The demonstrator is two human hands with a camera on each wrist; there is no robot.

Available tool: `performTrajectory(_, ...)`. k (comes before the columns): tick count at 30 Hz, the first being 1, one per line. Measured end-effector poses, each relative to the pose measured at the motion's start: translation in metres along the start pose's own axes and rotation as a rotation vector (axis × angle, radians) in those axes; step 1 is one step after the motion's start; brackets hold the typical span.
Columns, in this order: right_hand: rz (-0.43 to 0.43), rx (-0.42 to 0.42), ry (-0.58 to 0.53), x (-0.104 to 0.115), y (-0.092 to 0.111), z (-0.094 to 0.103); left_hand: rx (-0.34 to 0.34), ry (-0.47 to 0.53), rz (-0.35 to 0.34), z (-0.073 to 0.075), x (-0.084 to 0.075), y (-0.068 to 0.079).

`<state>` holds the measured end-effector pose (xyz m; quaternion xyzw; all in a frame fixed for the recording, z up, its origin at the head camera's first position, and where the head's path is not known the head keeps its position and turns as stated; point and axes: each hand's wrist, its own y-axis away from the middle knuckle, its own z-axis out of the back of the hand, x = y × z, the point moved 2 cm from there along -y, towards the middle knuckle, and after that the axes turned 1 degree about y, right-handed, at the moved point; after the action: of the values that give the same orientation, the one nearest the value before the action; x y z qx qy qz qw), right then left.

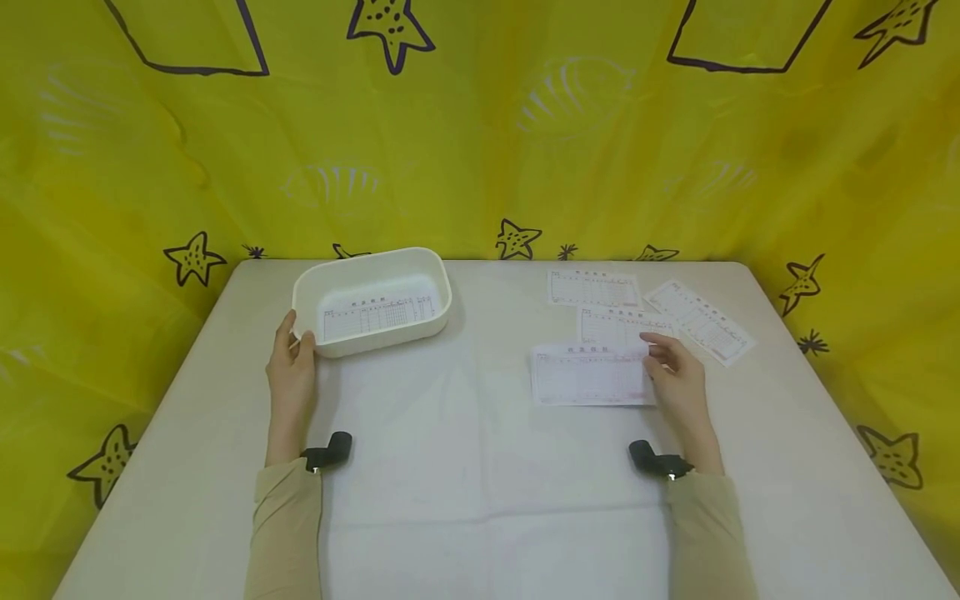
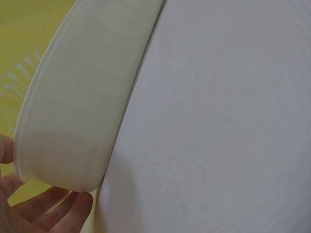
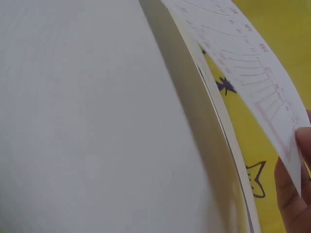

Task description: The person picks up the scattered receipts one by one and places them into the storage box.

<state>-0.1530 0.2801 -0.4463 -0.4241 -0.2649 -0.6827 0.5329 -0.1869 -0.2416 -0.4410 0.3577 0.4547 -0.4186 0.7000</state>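
Observation:
A white plastic basin with rounded corners stands on the table at the back left, one printed paper form lying inside. At its near left corner my left hand grips it, thumb at the rim; the left wrist view shows the fingers against the basin wall. My right hand pinches the right end of another printed form between thumb and fingers. In the right wrist view this form is raised off the tabletop and bends slightly. Its near face carries reddish ruled lines and small print.
Several more forms lie behind the right hand: one at the back, one slanted to the right, and one partly covered by the held form. A yellow patterned curtain hangs behind the white-covered table.

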Motion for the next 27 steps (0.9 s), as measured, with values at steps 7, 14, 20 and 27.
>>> performTrajectory(7, -0.016, -0.115, -0.123, 0.012, -0.004, -0.023, 0.010, -0.003, -0.008, 0.000, 0.001, -0.001)
performTrajectory(14, 0.023, -0.150, -0.192, 0.030, -0.008, -0.048, 0.011, -0.021, -0.007, 0.000, 0.002, -0.001)
performTrajectory(20, 0.060, -0.119, -0.224, 0.048, -0.014, -0.063, 0.012, -0.028, -0.003, -0.001, 0.002, -0.001)
performTrajectory(27, 0.127, -0.105, -0.244, 0.071, -0.026, -0.077, 0.003, -0.024, -0.010, 0.000, 0.003, -0.001)
